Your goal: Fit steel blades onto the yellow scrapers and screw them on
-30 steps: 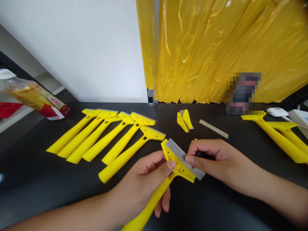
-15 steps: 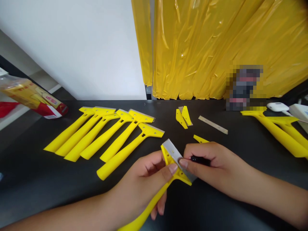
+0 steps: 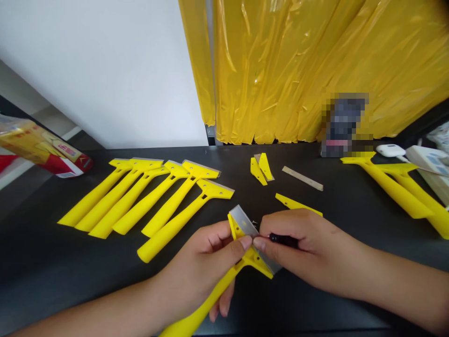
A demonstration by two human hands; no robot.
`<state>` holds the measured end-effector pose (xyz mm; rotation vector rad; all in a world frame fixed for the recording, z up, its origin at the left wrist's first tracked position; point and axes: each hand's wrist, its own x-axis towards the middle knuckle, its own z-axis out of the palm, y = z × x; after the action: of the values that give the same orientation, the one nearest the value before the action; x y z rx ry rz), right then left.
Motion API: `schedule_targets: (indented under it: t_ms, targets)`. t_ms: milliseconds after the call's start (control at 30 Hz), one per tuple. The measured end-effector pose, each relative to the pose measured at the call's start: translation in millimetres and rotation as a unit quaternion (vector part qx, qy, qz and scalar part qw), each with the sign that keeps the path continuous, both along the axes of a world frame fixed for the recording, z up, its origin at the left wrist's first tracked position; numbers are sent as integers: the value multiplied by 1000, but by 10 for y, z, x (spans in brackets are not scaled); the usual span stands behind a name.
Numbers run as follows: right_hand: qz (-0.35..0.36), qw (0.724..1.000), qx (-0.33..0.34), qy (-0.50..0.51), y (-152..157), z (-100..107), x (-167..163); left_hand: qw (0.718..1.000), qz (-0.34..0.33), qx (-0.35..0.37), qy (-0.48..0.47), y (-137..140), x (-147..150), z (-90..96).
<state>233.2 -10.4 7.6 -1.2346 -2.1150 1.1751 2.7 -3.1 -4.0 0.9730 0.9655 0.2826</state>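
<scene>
My left hand [image 3: 213, 257] is closed round the neck of a yellow scraper [image 3: 206, 295], its thumb pressing on the head. A flat grey metal blade [image 3: 242, 221] lies along the head's edge. At the blade's middle, the thumb and fingertips of my right hand [image 3: 298, 243] are pinched together, close to my left thumb. A black rod-shaped tool [image 3: 284, 240] is tucked inside the right fingers; most of it is hidden. Just beyond my right fingertips is a loose yellow cover plate [image 3: 298, 204] with holes, partly covered by my hand. Tiny bits show beside the blade, too small to name.
Several yellow scrapers with blades [image 3: 175, 206] lie side by side at left. Two cover plates [image 3: 261, 168] and a loose blade [image 3: 302, 178] are behind my hands. At right are yellow handles [image 3: 396, 187], a white case [image 3: 390, 150] and a pixelated object [image 3: 343, 124]. A packet [image 3: 45, 147] stands far left.
The view has shifted a little, so the things on the table appear further left. Both hands keep nearly the same hold on the scraper; my right fingertips sit slightly lower along the blade.
</scene>
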Motion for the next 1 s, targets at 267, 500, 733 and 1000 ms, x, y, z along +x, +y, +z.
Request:
schedule_targets:
  t_ms: [267, 500, 733, 1000]
  targets:
    - [24, 997, 71, -7, -31, 7, -7, 1000, -13, -9, 6, -1, -32, -38]
    - [38, 997, 69, -22, -19, 24, 7, 1000, -19, -10, 11, 3, -40, -33]
    - [50, 991, 107, -58, -40, 29, 34, 1000, -24, -13, 15, 6, -43, 2]
    - [-160, 929, 171, -287, 312, 148, 603, 1000, -3, -29, -3, 1, -59, -52]
